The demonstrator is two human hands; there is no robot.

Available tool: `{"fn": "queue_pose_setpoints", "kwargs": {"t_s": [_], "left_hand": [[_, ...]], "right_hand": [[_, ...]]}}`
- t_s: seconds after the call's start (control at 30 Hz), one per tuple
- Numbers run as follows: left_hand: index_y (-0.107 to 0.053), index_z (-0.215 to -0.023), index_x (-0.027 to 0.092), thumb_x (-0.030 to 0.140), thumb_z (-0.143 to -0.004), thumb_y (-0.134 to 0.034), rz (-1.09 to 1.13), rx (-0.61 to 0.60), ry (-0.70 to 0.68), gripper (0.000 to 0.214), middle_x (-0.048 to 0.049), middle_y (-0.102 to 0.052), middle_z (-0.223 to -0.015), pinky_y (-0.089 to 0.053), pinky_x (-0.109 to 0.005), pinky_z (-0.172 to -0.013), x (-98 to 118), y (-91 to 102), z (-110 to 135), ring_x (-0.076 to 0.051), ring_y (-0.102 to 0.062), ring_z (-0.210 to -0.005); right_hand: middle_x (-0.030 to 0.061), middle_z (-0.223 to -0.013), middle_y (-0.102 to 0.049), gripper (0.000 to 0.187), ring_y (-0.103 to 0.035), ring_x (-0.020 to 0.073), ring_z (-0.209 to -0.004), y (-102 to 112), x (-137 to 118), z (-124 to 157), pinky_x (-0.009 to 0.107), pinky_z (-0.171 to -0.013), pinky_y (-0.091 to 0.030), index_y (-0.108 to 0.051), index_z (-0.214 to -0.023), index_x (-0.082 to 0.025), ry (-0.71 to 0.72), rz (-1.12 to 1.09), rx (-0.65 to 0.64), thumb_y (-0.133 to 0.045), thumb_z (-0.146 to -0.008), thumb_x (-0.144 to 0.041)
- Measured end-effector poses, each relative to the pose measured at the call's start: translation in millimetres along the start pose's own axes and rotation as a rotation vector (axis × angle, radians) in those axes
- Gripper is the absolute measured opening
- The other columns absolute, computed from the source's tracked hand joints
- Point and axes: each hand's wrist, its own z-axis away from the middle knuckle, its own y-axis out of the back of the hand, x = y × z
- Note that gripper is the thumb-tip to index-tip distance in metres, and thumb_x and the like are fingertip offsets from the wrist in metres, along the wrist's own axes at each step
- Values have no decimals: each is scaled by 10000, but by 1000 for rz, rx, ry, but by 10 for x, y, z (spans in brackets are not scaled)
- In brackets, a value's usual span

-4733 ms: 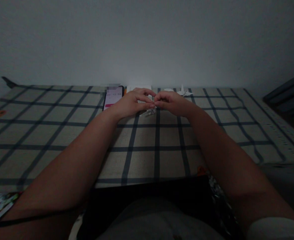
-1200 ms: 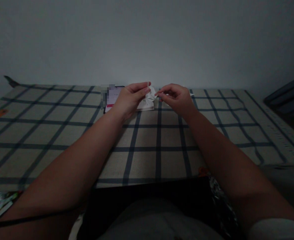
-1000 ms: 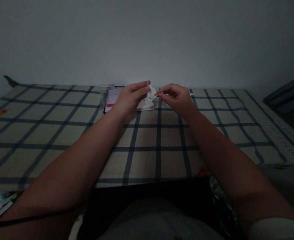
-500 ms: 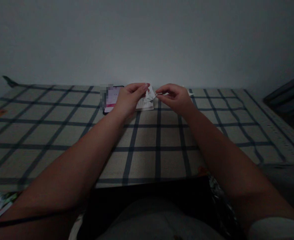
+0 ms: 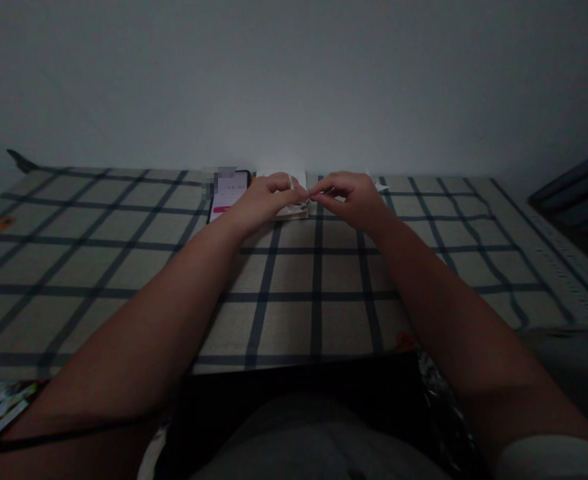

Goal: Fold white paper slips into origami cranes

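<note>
A dim room: a plain grey wall (image 5: 294,80) rises behind the surface (image 5: 294,293), which is covered in beige cloth with a dark grid. Near its far edge, beside a black phone with a lit pink screen (image 5: 228,193), the left hand (image 5: 261,203) and right hand (image 5: 351,200) meet. Each narrow grip pinches a small crumpled white paper (image 5: 308,196), which is mostly hidden.

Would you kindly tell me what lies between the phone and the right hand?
In the head view, the left hand sits between phone and right hand, over white paper.
</note>
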Motion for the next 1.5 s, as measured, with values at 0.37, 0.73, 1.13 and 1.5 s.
{"fn": "queue_pose_setpoints", "kwargs": {"t_s": [0.37,0.73,1.13,1.5], "left_hand": [[-841,-858,205,442,-776,-883,77,-173,1,254,-70,-764,-1074,-540,-388,-986,31,27,26,-208,-717,-997],[-768,-819,203,431,-748,-919,355,56,7,282,-26,-722,-989,-524,-335,-928,3,-95,28,-180,-680,-961],[-728,-837,235,543,-762,-875,166,163,-153,350,-43,-696,-1135,-509,-332,-932,-158,-130,-31,-195,-662,-1087],[-706,-915,250,469,-820,-778,139,234,-56,249,-24,-701,-954,-510,-320,-785,-86,-230,16,-196,-643,-922]], "right_hand": [[27,-834,-687,357,-572,140,-737,-39,14,-4,279,-658,-480,-761,-990,-186,-49,-120,-25,-762,-915,-534],[-7,-743,-611,534,-556,131,-688,-137,-84,-38,260,-597,-468,-634,-872,-222,-238,-273,121,-798,-818,-727],[33,-745,-722,504,-620,130,-656,-168,-109,-36,268,-613,-534,-712,-845,-179,-303,-339,60,-797,-822,-676],[9,-747,-627,295,-535,140,-691,-195,-100,-14,282,-642,-456,-634,-820,-211,-149,-40,128,-677,-930,-481]]}}
